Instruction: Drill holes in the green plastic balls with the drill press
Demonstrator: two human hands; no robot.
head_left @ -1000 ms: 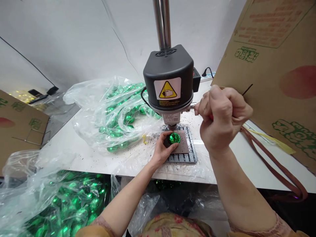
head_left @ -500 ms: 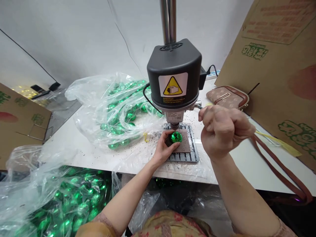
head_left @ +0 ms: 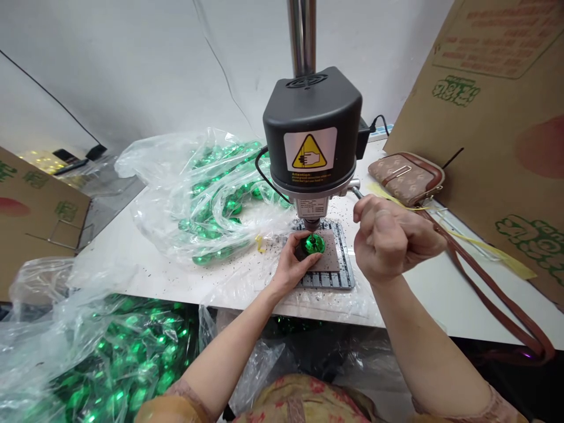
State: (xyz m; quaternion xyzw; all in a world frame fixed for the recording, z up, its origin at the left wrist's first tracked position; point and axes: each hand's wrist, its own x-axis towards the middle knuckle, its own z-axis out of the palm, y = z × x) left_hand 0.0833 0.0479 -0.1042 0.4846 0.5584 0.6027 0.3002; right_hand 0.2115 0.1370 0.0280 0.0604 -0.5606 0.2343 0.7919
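Observation:
A small bench drill press (head_left: 312,135) with a black motor cover and a yellow warning label stands on the white table (head_left: 453,294). My left hand (head_left: 293,264) grips a shiny green faceted piece (head_left: 314,244) on a brown pad atop the slotted metal base plate (head_left: 341,276), right under the drill tip. My right hand (head_left: 392,238) is clenched around the press's feed lever (head_left: 356,192) at the machine's right side, held low.
A clear plastic bag of green pieces (head_left: 207,194) lies on the table left of the press. Another bag of green pieces (head_left: 101,358) sits below the table edge at lower left. A brown purse (head_left: 405,176) with a long strap and cardboard sheets (head_left: 497,117) stand at the right.
My right hand has come down with the lever, from beside the motor cover to below it. The purse behind it is now uncovered. My left hand stays on the green piece.

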